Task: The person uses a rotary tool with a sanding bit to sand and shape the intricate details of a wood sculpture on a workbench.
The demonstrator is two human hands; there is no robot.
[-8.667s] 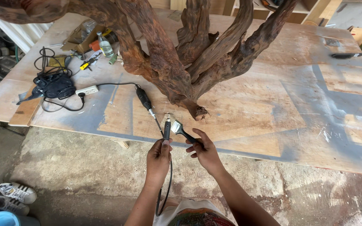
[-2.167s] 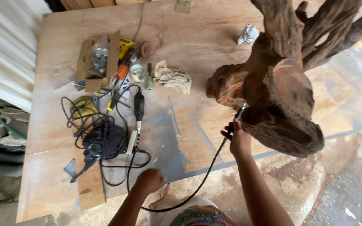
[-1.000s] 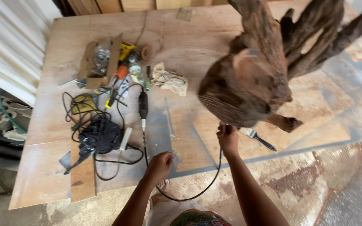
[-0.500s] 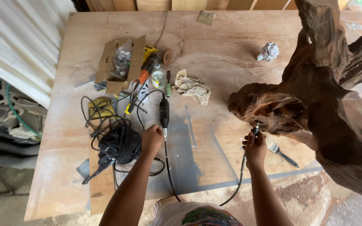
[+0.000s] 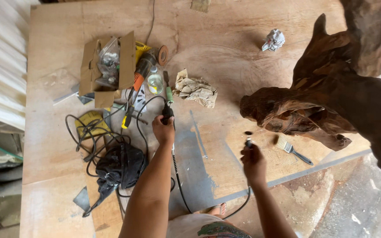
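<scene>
- My left hand (image 5: 163, 128) grips the black rotary tool (image 5: 167, 113) on the tabletop (image 5: 225, 57); my right hand (image 5: 253, 159) pinches its flexible-shaft handpiece (image 5: 248, 142) just below the driftwood (image 5: 314, 105).
- I judge that steadying the tool body and keeping the cable slack helps aim the tip.
- An open brown cardboard box (image 5: 106, 66) sits upper left; a clear bottle (image 5: 155, 81) stands beside it.

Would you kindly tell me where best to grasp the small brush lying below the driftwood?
Grip the brush by its dark handle, coming from the lower right: the handle points that way, free of the driftwood, while the bristle end lies under the overhang.
</scene>
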